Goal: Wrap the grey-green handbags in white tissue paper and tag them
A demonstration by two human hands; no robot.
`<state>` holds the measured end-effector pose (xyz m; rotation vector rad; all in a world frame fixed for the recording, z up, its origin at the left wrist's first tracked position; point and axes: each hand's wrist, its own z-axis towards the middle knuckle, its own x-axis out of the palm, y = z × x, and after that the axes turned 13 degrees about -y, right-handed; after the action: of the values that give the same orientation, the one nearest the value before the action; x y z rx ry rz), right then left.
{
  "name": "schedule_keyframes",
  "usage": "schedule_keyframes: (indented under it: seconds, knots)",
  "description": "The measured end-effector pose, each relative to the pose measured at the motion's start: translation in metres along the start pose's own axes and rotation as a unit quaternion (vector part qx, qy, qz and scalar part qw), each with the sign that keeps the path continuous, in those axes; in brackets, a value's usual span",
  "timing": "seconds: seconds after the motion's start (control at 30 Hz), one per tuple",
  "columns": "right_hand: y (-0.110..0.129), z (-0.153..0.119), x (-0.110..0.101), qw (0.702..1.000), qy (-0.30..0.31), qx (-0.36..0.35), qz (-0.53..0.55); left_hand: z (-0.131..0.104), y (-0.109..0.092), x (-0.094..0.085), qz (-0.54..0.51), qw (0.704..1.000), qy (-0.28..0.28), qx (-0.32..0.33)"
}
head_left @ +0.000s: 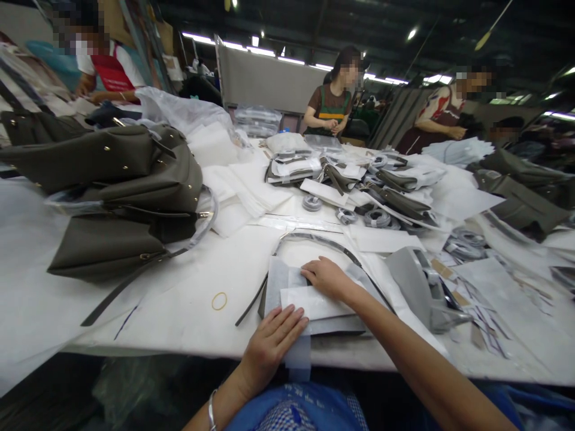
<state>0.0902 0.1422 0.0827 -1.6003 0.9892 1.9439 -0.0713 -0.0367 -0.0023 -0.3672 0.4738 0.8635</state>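
Note:
In front of me at the table's edge lies a flat dark handbag point(359, 324), its face mostly covered by white wrapping paper point(330, 304). The bag's strap point(321, 239), sleeved in clear film, arcs out behind it. My left hand point(281, 332) rests flat on the near left of the paper, fingers stretched out. Across the upper middle lies my right hand point(324, 277), its fingers extended over the paper and holding nothing visible. A strip of thin translucent sheet point(298, 356) hangs over the table's edge below my left fingertips.
Dark olive handbags point(135, 197) are stacked at the left. A yellow rubber band point(219, 301) lies nearby. To the right stands a grey tape dispenser point(415, 287). Farther back are wrapped bag parts point(294, 167), coiled straps point(377, 218) and several co-workers.

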Motion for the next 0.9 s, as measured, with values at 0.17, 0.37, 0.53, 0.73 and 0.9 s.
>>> schedule_keyframes:
  seconds: [0.17,0.37,0.53,0.73,0.9]
  knots:
    - [0.011,0.011,0.010,1.000,0.011,-0.015,0.014,-0.001,0.000,0.001,0.001,1.000,0.006,0.001]
    - [0.022,0.005,0.013,0.999,-0.013,-0.029,0.010,0.001,-0.001,0.000,0.015,1.000,-0.005,0.008]
    - [0.021,-0.023,0.015,0.998,-0.059,-0.028,-0.008,0.002,-0.002,0.001,0.016,1.000,-0.003,0.009]
    - [0.021,-0.084,0.013,0.974,-0.197,-0.089,0.068,0.002,-0.001,0.001,0.008,1.000,0.002,0.001]
    - [0.032,-0.169,0.019,0.931,-0.303,-0.157,0.132,0.002,-0.001,0.000,-0.005,1.000,0.026,-0.012]
